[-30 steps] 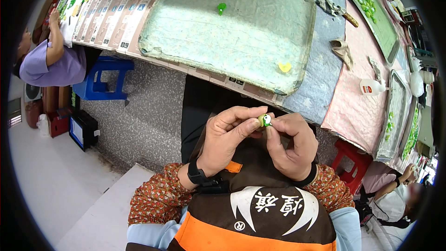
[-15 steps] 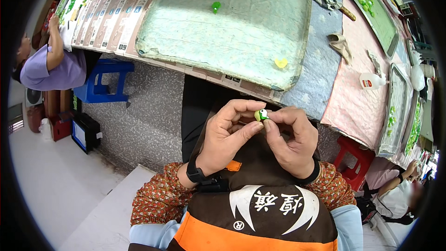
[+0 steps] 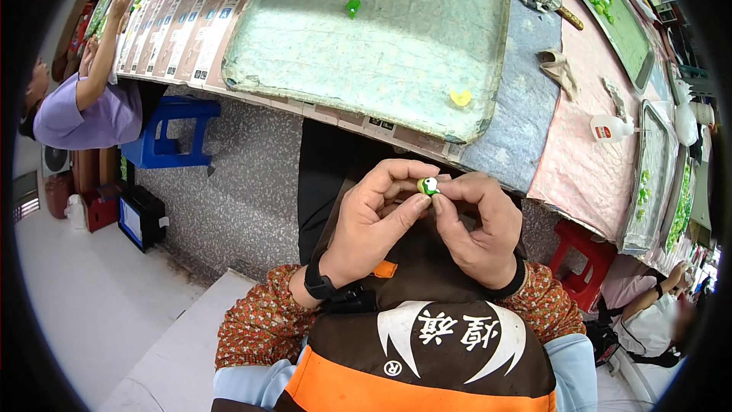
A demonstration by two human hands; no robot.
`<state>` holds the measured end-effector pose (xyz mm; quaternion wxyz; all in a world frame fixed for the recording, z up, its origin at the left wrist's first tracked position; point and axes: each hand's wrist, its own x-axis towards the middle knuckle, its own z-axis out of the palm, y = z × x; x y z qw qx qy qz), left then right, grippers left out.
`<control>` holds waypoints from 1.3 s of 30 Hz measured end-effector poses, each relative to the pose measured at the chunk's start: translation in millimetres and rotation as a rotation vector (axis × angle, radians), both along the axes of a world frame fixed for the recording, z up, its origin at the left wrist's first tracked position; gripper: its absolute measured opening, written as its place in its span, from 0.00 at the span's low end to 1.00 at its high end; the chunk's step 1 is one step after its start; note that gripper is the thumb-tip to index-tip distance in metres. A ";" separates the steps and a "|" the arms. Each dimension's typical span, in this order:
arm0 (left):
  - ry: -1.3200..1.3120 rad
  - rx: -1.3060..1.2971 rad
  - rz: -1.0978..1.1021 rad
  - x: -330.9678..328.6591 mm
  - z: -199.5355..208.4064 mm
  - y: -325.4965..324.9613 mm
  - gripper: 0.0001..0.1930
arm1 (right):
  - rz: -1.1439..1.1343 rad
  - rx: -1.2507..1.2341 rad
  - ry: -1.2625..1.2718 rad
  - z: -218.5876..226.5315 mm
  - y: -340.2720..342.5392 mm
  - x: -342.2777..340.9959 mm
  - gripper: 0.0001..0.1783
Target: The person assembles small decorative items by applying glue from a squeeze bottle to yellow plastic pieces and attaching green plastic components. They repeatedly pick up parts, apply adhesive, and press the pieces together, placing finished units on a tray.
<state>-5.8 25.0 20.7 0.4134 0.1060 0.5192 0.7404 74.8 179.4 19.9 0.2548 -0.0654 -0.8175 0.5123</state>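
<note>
Between my fingertips is a small green figurine point(image 3: 429, 185) with a white eye and a paler yellow-green end. My left hand point(image 3: 380, 210) pinches its left side between thumb and fingers. The thumb and forefinger of my right hand point(image 3: 482, 225) press on its right side. Both hands hold it above my lap, just short of the table edge. Beyond them lies a large tray point(image 3: 358, 69) lined with pale green cloth. It bears a yellow heart-shaped piece point(image 3: 460, 98) at its near right and several small green pieces point(image 3: 353, 8) toward the far side.
Right of the tray are a brush-like tool point(image 3: 568, 17), a crumpled cloth point(image 3: 559, 72) and a white glue bottle point(image 3: 610, 129). More trays point(image 3: 646, 69) of green pieces stand farther right. A blue stool point(image 3: 171, 133) and a person in purple point(image 3: 95, 111) are at left, a red stool point(image 3: 583, 259) at right.
The figurine has turned slightly between my fingers, with its white eye showing more squarely. At left, the person in purple has raised an arm.
</note>
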 end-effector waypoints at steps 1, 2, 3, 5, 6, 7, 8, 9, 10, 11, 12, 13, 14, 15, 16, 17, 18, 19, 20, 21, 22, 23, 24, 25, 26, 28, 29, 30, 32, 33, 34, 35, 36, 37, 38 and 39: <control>0.011 -0.010 -0.006 0.2 0.1 -0.5 0.16 | 0.004 0.007 -0.003 0.2 0.9 0.1 0.09; 0.021 -0.020 -0.011 0.2 0.2 -1.0 0.16 | 0.009 0.014 -0.006 0.8 1.2 0.3 0.09; 0.032 -0.029 -0.019 0.1 -0.5 -1.3 0.16 | 0.006 -0.073 -0.056 2.4 0.6 1.3 0.08; -0.003 -0.005 -0.013 0.1 0.9 -0.6 0.16 | 0.002 -0.249 -0.155 6.7 -1.2 3.8 0.07; -0.019 0.006 -0.011 0.0 2.3 0.2 0.16 | 0.000 -0.281 -0.170 5.8 -1.3 4.5 0.06; -0.019 -0.001 -0.011 0.0 2.8 1.0 0.15 | -0.002 -0.314 -0.185 3.8 -1.1 5.5 0.06; -0.018 -0.008 -0.011 0.1 3.1 1.8 0.15 | -0.004 -0.347 -0.200 2.8 -1.0 6.2 0.06; -0.019 -0.015 -0.010 0.3 3.6 2.3 0.15 | 0.001 -0.388 -0.215 4.0 -1.0 6.3 0.06; -0.035 -0.014 -0.005 0.3 4.5 2.9 0.15 | 0.005 -0.430 -0.231 6.2 -0.6 5.9 0.06; -0.051 -0.012 -0.001 0.2 5.5 3.4 0.15 | 0.009 -0.471 -0.246 7.4 -0.4 5.8 0.06; -0.066 -0.010 0.003 0.0 5.7 3.7 0.15 | 0.020 -0.494 -0.264 7.3 0.8 6.4 0.06; -0.078 -0.016 -0.010 -0.7 5.6 3.3 0.15 | 0.031 -0.516 -0.282 7.0 2.6 7.4 0.06; -0.089 -0.022 -0.022 -1.8 5.4 2.3 0.15 | 0.042 -0.539 -0.300 6.9 3.8 7.8 0.06; -0.101 -0.028 -0.036 -2.8 4.7 1.9 0.15 | 0.042 -0.608 -0.306 7.4 4.3 7.4 0.06; -0.137 -0.019 -0.032 -3.6 3.6 2.0 0.15 | 0.043 -0.678 -0.312 8.5 5.0 6.5 0.05; -0.174 -0.009 -0.028 -4.2 1.9 2.1 0.15 | 0.043 -0.748 -0.317 8.8 5.8 5.7 0.05; -0.211 0.000 -0.022 -4.2 0.7 1.8 0.16 | 0.053 -0.784 -0.311 8.3 7.2 4.9 0.06; -0.230 0.007 -0.014 -3.6 -0.8 1.4 0.16 | 0.064 -0.821 -0.305 7.4 9.2 4.3 0.06; -0.248 0.015 -0.006 -2.8 -2.6 1.0 0.16 | 0.074 -0.857 -0.298 6.7 10.1 4.0 0.06; -0.267 0.022 0.000 -2.4 -3.8 1.2 0.16 | 0.078 -0.849 -0.290 5.6 9.9 4.3 0.06; -0.243 0.012 0.009 -2.0 -4.1 1.6 0.15 | 0.082 -0.841 -0.282 4.2 9.2 4.6 0.06; -0.219 0.002 0.017 -1.5 -4.4 1.9 0.15 | 0.086 -0.832 -0.274 3.4 8.5 4.9 0.06; -0.195 -0.007 0.024 -1.3 -4.4 2.3 0.15 | 0.077 -0.786 -0.266 4.7 7.0 4.7 0.06; -0.190 0.000 0.028 -1.4 -3.8 2.4 0.15 | 0.068 -0.739 -0.259 6.9 4.6 4.4 0.06; -0.184 0.008 0.032 -1.7 -2.6 2.3 0.15 | 0.059 -0.693 -0.251 8.2 3.2 4.6 0.06; -0.189 0.013 0.040 -2.2 -1.7 1.3 0.15 | 0.066 -0.630 -0.192 6.7 2.4 6.2 0.06; -0.199 0.011 0.042 -2.9 -2.2 0.8 0.15 | 0.069 -0.598 -0.162 5.8 2.1 7.0 0.07; -0.210 0.010 0.045 -3.4 -2.8 0.6 0.16 | 0.071 -0.583 -0.155 4.8 2.2 7.6 0.07; -0.199 0.052 0.067 -2.7 -2.0 3.2 0.16 | 0.076 -0.554 -0.140 3.5 2.7 8.7 0.08; -0.193 0.073 0.078 -2.6 -1.5 4.2 0.17 | 0.074 -0.528 -0.122 3.4 2.6 8.8 0.08; -0.194 0.072 0.070 -3.1 -1.4 4.1 0.17 | 0.071 -0.502 -0.103 3.4 2.5 8.8 0.08; -0.195 0.071 0.061 -3.7 -1.2 3.8 0.17 | 0.068 -0.476 -0.085 3.3 2.4 8.9 0.08; -0.196 0.071 0.052 -4.0 -1.5 3.3 0.18 | 0.048 -0.458 -0.067 2.7 1.1 9.0 0.08; -0.169 0.071 0.045 -3.9 -1.9 3.0 0.18 | 0.028 -0.441 -0.049 1.7 -0.9 9.1 0.09; -0.142 0.071 0.038 -3.6 -2.4 2.7 0.18 | 0.007 -0.423 -0.030 0.9 -2.1 9.4 0.09; -0.115 0.071 0.033 -3.2 -2.1 2.2 0.18 | 0.000 -0.358 -0.038 0.8 -1.9 9.9 0.10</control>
